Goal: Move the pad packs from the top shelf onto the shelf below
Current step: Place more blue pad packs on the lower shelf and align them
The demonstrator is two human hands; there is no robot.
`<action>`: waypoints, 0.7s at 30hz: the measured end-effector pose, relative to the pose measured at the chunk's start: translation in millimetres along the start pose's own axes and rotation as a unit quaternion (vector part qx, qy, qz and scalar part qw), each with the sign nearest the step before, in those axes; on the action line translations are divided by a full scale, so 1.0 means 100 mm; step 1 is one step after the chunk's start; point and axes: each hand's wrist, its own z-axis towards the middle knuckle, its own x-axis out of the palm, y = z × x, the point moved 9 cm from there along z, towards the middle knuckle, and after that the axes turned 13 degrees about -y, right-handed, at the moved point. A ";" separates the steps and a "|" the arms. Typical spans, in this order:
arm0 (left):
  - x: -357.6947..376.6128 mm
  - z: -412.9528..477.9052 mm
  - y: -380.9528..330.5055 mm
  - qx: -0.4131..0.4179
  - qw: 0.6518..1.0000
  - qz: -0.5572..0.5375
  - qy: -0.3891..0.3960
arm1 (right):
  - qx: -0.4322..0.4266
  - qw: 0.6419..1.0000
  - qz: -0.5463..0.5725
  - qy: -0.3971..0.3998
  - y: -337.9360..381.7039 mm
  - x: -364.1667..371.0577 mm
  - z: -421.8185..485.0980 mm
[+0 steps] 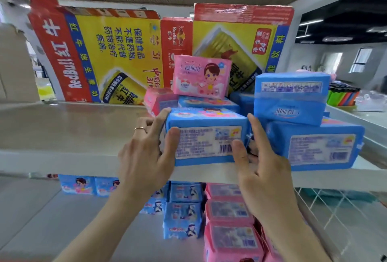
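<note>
A blue pad pack (206, 136) sits at the front edge of the top shelf (62, 163), its barcode label facing me. My left hand (146, 155) clasps its left end, thumb across the front. My right hand (259, 157) clasps its right end, thumb on the label. Behind and beside it lie more packs: a pink one (202, 76) on top of the pile, a blue one (291, 98) stacked on a larger blue one (316, 146) at the right. On the shelf below (41, 209) stand stacked blue packs (184, 209) and pink packs (230, 226).
Flattened red-and-yellow drink cartons (100, 56) lean upright along the back of the top shelf. A white wire grid (326, 203) closes the lower shelf's right side. A counter with coloured items (341, 96) lies beyond at the right.
</note>
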 end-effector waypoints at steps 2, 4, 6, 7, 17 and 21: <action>-0.01 0.01 0.01 -0.001 1.000 -0.002 -0.009 | -0.009 1.000 0.004 -0.010 0.00 -0.02 0.00; -0.02 0.01 0.01 -0.005 1.000 0.002 -0.004 | -0.023 1.000 -0.006 -0.014 0.00 -0.03 -0.01; -0.02 -0.02 -0.01 -0.002 1.000 0.013 0.006 | -0.031 0.999 -0.002 -0.013 0.00 -0.02 -0.03; -0.03 -0.03 -0.03 -0.003 1.000 0.018 0.010 | -0.031 0.999 0.004 -0.011 -0.01 -0.01 -0.04; -0.22 -0.05 -0.18 -0.026 0.988 -0.151 0.025 | -0.013 0.986 0.164 0.012 0.15 -0.09 -0.11; -0.39 -0.16 -0.23 -0.071 0.976 -0.204 -0.009 | -0.052 0.978 0.201 -0.010 0.31 -0.21 -0.19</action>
